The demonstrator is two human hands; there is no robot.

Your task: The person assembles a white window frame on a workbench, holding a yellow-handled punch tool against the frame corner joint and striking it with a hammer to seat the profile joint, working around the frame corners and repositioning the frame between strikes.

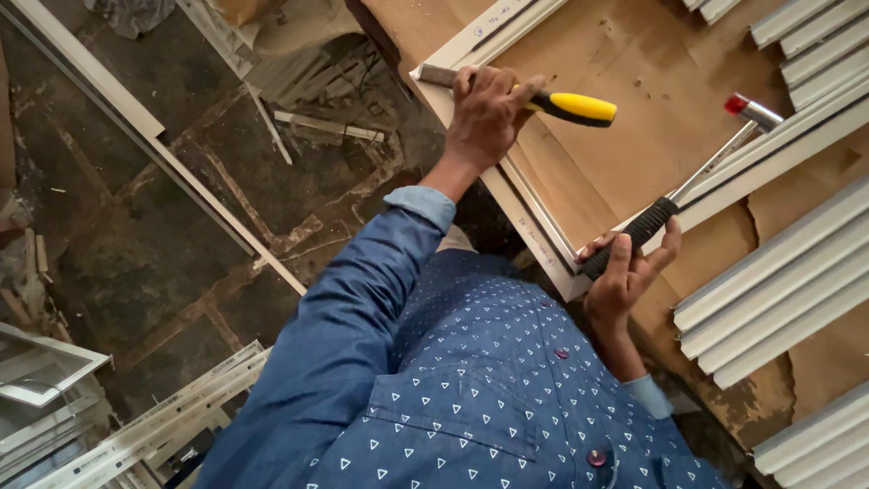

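Observation:
My left hand [489,113] is closed around a chisel [570,106] with a yellow and black handle. Its metal blade [436,74] lies on the end of a white frame profile [534,231]. My right hand [626,272] grips the black handle of a hammer [697,177], whose thin metal shaft rises to a head with a red tip [748,108], lifted to the right of the chisel. The white profile forms a corner near my right hand and rests on a brown cardboard-covered bench [625,63].
Several white ribbed profiles [778,290] lie stacked on the bench at the right. To the left, a dirty dark floor [154,226] holds a long white strip [181,172], offcuts and more frame pieces [136,426] at the lower left.

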